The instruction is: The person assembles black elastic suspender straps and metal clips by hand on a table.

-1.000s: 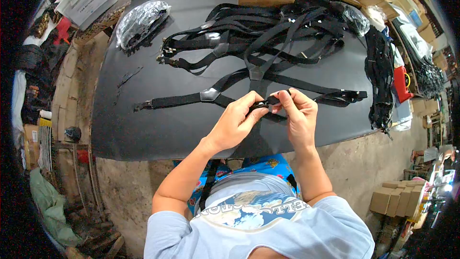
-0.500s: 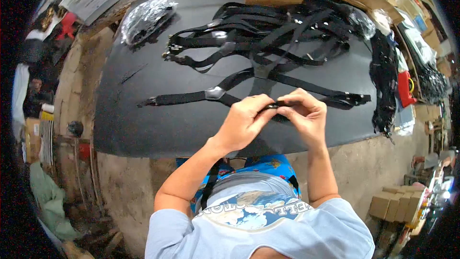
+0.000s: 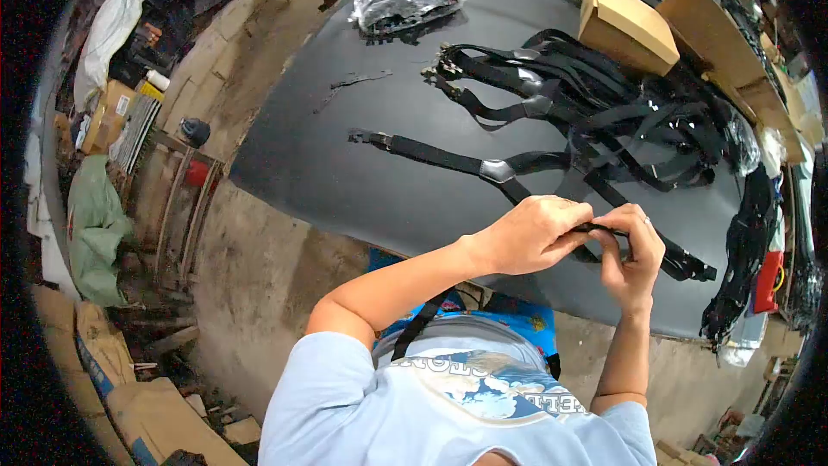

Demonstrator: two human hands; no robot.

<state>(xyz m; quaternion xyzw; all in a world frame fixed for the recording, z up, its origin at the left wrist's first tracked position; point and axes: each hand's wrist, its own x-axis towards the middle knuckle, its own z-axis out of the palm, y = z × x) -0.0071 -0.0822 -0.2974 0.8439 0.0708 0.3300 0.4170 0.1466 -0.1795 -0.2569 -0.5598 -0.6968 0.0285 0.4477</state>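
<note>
A pair of black suspenders (image 3: pixel 435 155) lies across the near part of the black table, its leather joining patch (image 3: pixel 498 171) facing up. My left hand (image 3: pixel 536 235) pinches one end of the strap over the table's near side. Close beside it, my right hand (image 3: pixel 634 255) also pinches that end, thumb against fingers. The small part between my fingertips is mostly hidden. Another end of the strap, with clips (image 3: pixel 690 266), rests on the table to the right of my right hand. Beyond my hands lies a heap of more black suspenders (image 3: pixel 552 103).
A clear plastic bag (image 3: pixel 410 0) with dark contents sits at the table's far left. A cardboard box (image 3: pixel 628 26) stands at the far right. Bundled black straps (image 3: pixel 737 250) hang over the right edge. Small black scraps (image 3: pixel 358 80) lie left of the heap.
The camera view has turned, so the table and its contents appear shifted and tilted. Both hands still pinch the strap end close together.
</note>
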